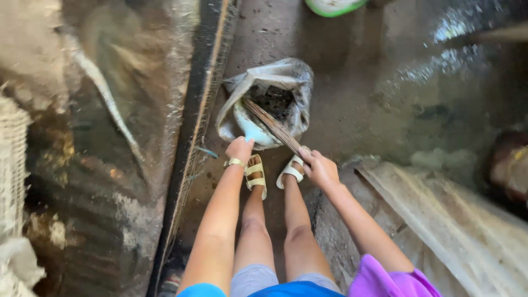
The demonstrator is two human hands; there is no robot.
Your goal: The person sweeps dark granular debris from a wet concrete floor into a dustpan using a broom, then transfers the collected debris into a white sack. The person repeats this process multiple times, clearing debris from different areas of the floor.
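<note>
The wet floor (352, 71) far right of the sack (286, 77) lies open; a mesh frame (192, 126) hems it left, corrugated sheeting (451, 220) near right.

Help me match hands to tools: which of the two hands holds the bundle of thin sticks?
The right hand grips the stick bundle, which slants into the bag. The left hand, with a gold wristband, holds a pale scoop-like handle instead.

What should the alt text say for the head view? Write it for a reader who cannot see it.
Seen from above, a standing person's left hand grips the rim of an open plastic bag of dark debris, while the right hand holds a bundled-stick broom angled into it. Feet in pale sandals stand on a wet concrete floor.
</note>
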